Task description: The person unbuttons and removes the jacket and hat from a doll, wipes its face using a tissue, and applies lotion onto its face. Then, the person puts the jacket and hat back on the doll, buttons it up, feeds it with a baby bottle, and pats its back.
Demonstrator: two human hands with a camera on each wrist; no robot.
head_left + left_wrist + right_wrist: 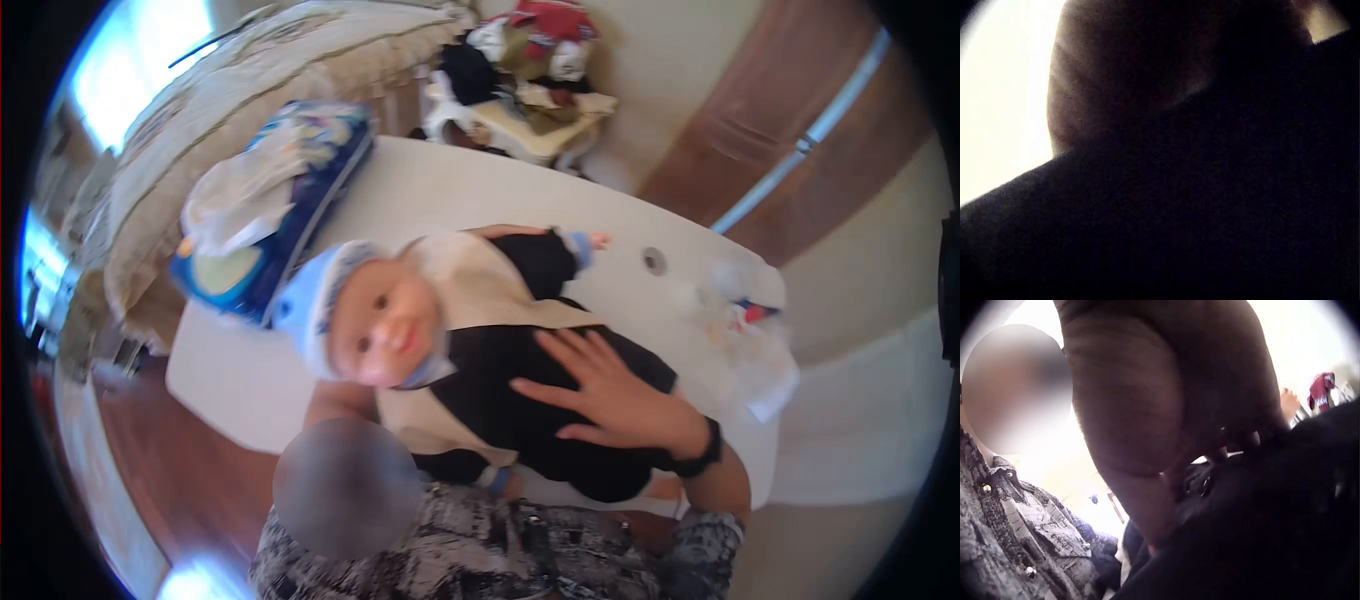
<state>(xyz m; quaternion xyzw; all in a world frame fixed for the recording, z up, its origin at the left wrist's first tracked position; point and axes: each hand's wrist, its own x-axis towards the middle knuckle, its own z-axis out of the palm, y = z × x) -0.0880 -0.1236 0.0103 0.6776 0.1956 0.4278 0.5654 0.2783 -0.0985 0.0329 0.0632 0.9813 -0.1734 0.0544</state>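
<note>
1. In the foreground, the right hand (625, 405) rests on the dark-clothed front of the doll (480, 375), fingers spread, gripping nothing.
2. By the doll's capped head, the left hand (1129, 69) is mostly hidden; its finger state cannot be told.
3. Beneath the doll, white table (250, 390).
4. Beyond its head, blue package (335, 190).
5. Farthest, clothes (550, 30) piled on a small stand (500, 122).

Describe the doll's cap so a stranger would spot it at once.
Find the white table; at its near side is the big doll in black and cream. On the doll's head sits the cap: light blue and white, far paler than the navy pack nearby.
</note>
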